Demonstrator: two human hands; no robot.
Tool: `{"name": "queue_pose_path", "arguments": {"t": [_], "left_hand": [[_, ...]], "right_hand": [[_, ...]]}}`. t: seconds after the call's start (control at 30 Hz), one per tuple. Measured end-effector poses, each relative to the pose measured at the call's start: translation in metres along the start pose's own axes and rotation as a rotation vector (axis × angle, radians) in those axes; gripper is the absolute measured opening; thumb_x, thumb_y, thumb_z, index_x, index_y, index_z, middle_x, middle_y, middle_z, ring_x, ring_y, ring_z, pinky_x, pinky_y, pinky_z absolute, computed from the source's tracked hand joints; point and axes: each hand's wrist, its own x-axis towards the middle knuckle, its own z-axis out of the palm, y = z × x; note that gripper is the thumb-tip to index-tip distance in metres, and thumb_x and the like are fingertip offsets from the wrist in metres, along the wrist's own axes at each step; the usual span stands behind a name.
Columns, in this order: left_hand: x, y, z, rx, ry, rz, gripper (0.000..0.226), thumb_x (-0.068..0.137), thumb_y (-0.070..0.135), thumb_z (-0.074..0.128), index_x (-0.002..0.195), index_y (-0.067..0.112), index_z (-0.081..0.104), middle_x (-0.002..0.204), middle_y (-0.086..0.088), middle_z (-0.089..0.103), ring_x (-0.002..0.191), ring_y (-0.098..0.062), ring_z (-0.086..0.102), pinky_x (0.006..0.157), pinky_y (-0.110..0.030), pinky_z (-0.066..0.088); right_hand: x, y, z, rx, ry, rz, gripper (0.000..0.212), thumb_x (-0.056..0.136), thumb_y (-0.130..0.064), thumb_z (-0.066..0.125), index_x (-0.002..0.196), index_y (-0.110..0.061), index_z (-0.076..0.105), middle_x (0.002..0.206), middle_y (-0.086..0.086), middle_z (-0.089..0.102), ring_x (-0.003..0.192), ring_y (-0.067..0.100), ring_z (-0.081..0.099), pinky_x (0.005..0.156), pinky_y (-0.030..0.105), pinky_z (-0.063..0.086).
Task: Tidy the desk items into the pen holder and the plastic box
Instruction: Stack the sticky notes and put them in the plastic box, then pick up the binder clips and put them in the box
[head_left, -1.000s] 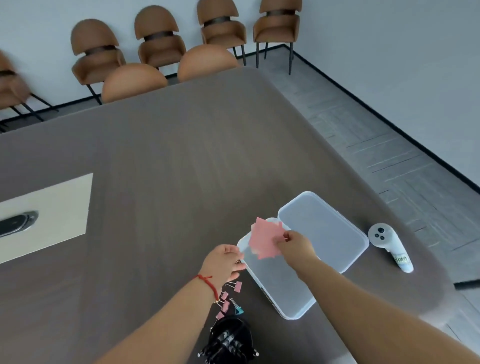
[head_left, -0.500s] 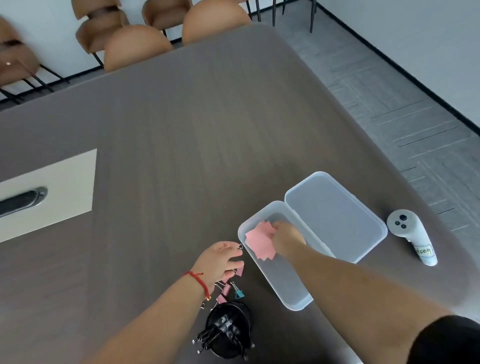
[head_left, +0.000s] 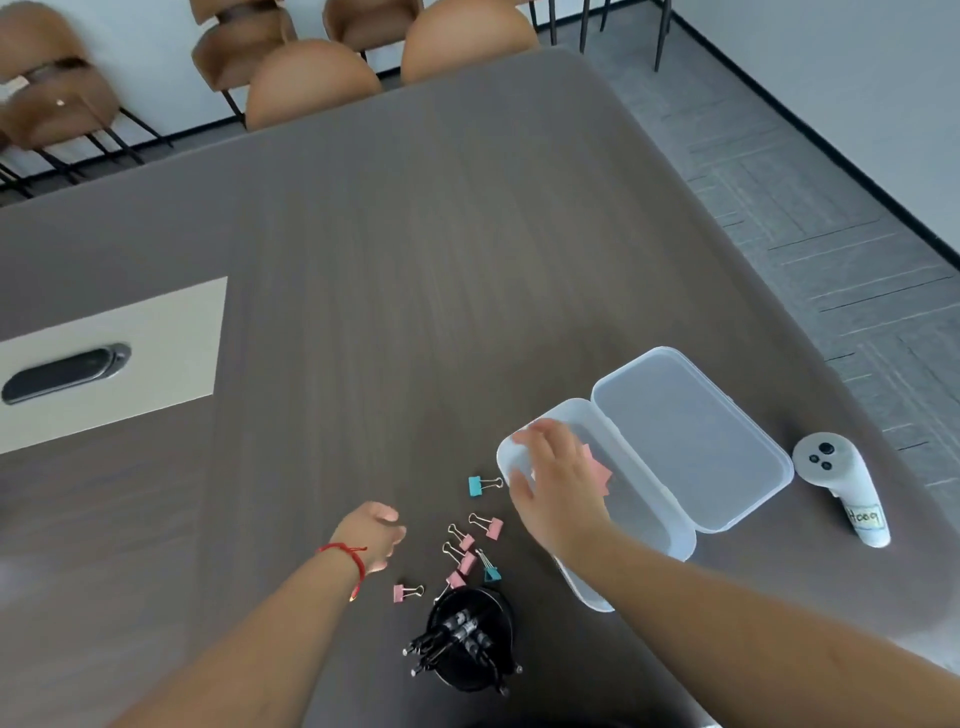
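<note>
A clear plastic box (head_left: 631, 530) lies open on the table, its hinged lid (head_left: 691, 441) flat to the right. Pink sticky notes (head_left: 600, 472) rest inside it, partly hidden by my right hand (head_left: 558, 480), which hovers over the box's left end with fingers spread and empty. Several binder clips lie loose left of the box: a teal one (head_left: 475, 486), a pink one (head_left: 493, 526), another pink one (head_left: 401, 592). My left hand (head_left: 374, 535) is loosely curled beside them, holding nothing I can see. The black pen holder (head_left: 470, 644) with dark markers stands near me.
A white controller (head_left: 844, 486) with a label lies right of the box, close to the table's right edge. A pale inset panel (head_left: 156, 353) with a dark handle sits at the left. Brown chairs (head_left: 311, 83) line the table's far edge.
My right hand lowered the pink sticky notes into the box and let go, then opened. My left hand drew back left, uncovering the binder clips. The camera tilted downward.
</note>
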Motion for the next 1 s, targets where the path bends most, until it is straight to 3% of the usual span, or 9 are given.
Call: {"name": "queue_pose_path", "arguments": {"t": [0.03,0.1,0.17,0.2,0.3,0.47,0.63,0.83,1.0], "left_hand": [[0.003,-0.008,-0.002,0.123,-0.029,0.025,0.03,0.085,0.001,0.06,0.111,0.014,0.052,0.08,-0.007,0.054,0.064,-0.022,0.052,0.062,-0.027,0.048],[0.006,-0.024,-0.002,0.497,-0.082,0.146,0.046,0.078,0.012,0.07,0.121,0.016,0.054,0.1,-0.005,0.054,0.08,-0.021,0.056,0.074,-0.028,0.052],[0.004,-0.035,0.001,0.768,-0.128,0.29,0.062,0.07,0.025,0.078,0.126,0.024,0.052,0.109,0.0,0.046,0.088,-0.017,0.053,0.087,-0.027,0.05],[0.003,-0.039,0.004,0.814,-0.152,0.332,0.068,0.067,0.028,0.08,0.128,0.026,0.051,0.111,0.001,0.043,0.093,-0.017,0.051,0.091,-0.027,0.049],[0.005,-0.051,0.017,0.852,-0.174,0.431,0.077,0.064,0.027,0.083,0.131,0.032,0.046,0.12,0.0,0.037,0.11,-0.018,0.045,0.101,-0.029,0.045],[0.016,-0.066,0.04,0.815,-0.079,0.653,0.062,0.073,0.03,0.072,0.13,0.037,0.048,0.123,0.0,0.038,0.113,-0.019,0.039,0.103,-0.033,0.044],[0.023,-0.069,0.049,0.863,-0.058,0.746,0.057,0.077,0.032,0.07,0.128,0.038,0.046,0.124,0.001,0.038,0.111,-0.019,0.038,0.096,-0.037,0.048],[0.029,-0.068,0.056,0.866,-0.052,0.812,0.049,0.082,0.027,0.063,0.128,0.037,0.048,0.123,-0.001,0.042,0.112,-0.02,0.039,0.093,-0.038,0.049],[0.032,-0.07,0.059,0.825,-0.03,0.795,0.041,0.085,0.023,0.058,0.124,0.033,0.054,0.119,-0.001,0.046,0.111,-0.021,0.042,0.094,-0.037,0.048]], "right_hand": [[-0.004,-0.011,0.0,0.034,-0.079,-0.083,0.029,0.084,-0.01,0.062,0.112,-0.015,0.062,0.116,0.007,0.058,0.097,0.025,0.062,0.091,0.028,0.043],[-0.01,-0.028,0.007,0.068,-0.399,-0.121,0.031,0.091,-0.009,0.053,0.12,-0.018,0.057,0.117,0.005,0.055,0.093,0.022,0.062,0.089,0.03,0.049],[-0.011,-0.032,0.026,-0.068,-0.711,-0.091,0.043,0.091,-0.006,0.053,0.131,-0.022,0.049,0.122,0.009,0.051,0.099,0.023,0.06,0.089,0.031,0.049],[-0.012,-0.031,0.036,-0.156,-0.784,-0.064,0.052,0.089,-0.003,0.056,0.135,-0.024,0.044,0.124,0.012,0.048,0.099,0.026,0.062,0.089,0.032,0.05],[-0.016,-0.022,0.062,-0.377,-0.784,0.027,0.07,0.083,-0.001,0.06,0.142,-0.026,0.032,0.131,0.018,0.039,0.1,0.033,0.065,0.091,0.037,0.054],[-0.018,-0.017,0.08,-0.6,-0.758,-0.019,0.076,0.084,-0.012,0.061,0.147,-0.022,0.02,0.148,0.026,0.024,0.101,0.038,0.063,0.085,0.036,0.052],[-0.018,-0.013,0.096,-0.447,-0.792,0.058,0.07,0.079,-0.011,0.07,0.137,-0.023,0.034,0.129,0.016,0.034,0.101,0.036,0.062,0.088,0.041,0.053],[-0.018,-0.012,0.103,-0.338,-0.764,0.032,0.036,0.085,-0.017,0.062,0.119,-0.017,0.048,0.116,0.012,0.039,0.088,0.031,0.063,0.083,0.041,0.054],[-0.016,-0.007,0.104,-0.351,-0.794,-0.011,0.035,0.086,-0.014,0.063,0.118,-0.017,0.049,0.116,0.011,0.039,0.089,0.031,0.06,0.082,0.037,0.052]]}}
